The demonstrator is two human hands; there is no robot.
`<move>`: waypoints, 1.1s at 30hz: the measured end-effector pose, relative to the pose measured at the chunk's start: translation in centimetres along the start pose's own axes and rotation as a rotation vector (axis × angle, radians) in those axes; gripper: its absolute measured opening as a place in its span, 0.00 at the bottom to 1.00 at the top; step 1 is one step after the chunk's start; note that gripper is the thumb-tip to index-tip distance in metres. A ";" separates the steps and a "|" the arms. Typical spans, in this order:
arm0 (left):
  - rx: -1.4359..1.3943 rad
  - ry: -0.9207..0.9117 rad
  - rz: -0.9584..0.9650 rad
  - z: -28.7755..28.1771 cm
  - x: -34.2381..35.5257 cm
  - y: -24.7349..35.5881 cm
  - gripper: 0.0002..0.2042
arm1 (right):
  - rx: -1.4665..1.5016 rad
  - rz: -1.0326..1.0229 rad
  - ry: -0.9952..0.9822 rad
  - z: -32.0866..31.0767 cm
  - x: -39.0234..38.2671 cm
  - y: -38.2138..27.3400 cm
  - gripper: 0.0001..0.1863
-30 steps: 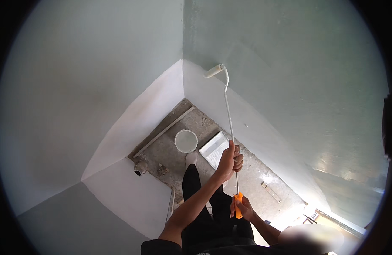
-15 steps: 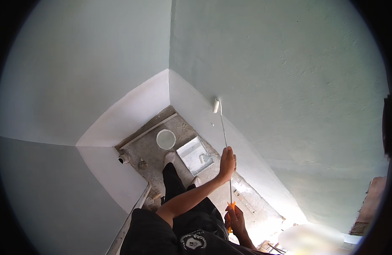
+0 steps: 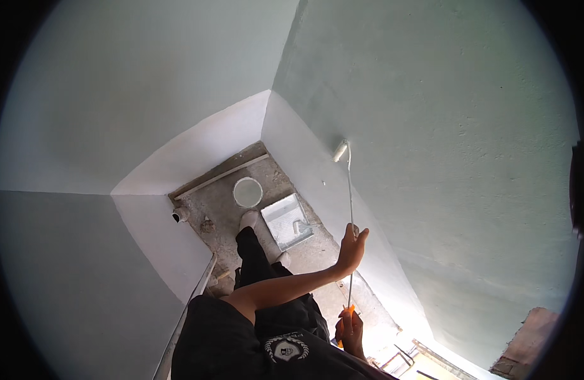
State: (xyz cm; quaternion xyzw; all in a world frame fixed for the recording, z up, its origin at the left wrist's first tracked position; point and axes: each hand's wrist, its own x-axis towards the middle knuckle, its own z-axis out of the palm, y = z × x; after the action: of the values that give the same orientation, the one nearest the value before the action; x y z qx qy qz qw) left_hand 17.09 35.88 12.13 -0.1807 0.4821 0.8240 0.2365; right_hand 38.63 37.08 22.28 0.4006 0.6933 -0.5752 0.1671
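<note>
Handle (image 3: pixel 349 309): orange, at the near end of the roller; the right hand (image 3: pixel 350 329) is clamped on it low by the body, apparently so this end can be steered and pushed.
Left hand (image 3: pixel 351 253): closed round the rod well ahead of the right hand, its thumb standing off; the spacing likely steadies the long, thin shaft and lends leverage.
Rod (image 3: pixel 350 190): pale metal, running from the handle out past the left hand; its length seems to let the person stand back from the wall.
Roller sleeve (image 3: pixel 340 151): white, at the rod's far end, seemingly against the grey-green wall (image 3: pixel 431 158), just beside the edge of the white band (image 3: pixel 323 166); its tilt presumably follows the rod's bend.
Tray (image 3: pixel 274 221): on the floor at the foot of that wall, probably there to be within reach; a small roller (image 3: pixel 296 227) lies in it.
Shoe (image 3: pixel 249 219): pale, planted between tray and bucket, likely for a stable stance.
Bucket (image 3: pixel 247 206): round, near the tray, perhaps for easy refilling.
Wooden strip (image 3: pixel 222 176): beyond the bucket, along the far wall's foot; its purpose is unclear.
</note>
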 end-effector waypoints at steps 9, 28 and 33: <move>-0.044 0.149 0.123 -8.3 16.4 10.2 0.12 | 0.043 -0.178 -0.197 9.4 17.2 -6.5 0.19; 0.179 0.133 0.214 -0.2 6.1 -1.3 0.12 | -0.088 -0.038 -0.034 -2.4 7.8 1.2 0.18; 0.216 0.262 0.369 -6.0 16.6 6.6 0.10 | -0.106 -0.159 -0.099 5.3 17.2 -5.9 0.23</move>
State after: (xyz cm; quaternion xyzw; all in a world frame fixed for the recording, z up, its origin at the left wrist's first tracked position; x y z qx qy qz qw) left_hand 0.12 31.40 5.28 -0.1686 0.6187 0.7665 0.0357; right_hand 22.31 38.33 12.78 0.3062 0.7433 -0.5683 0.1757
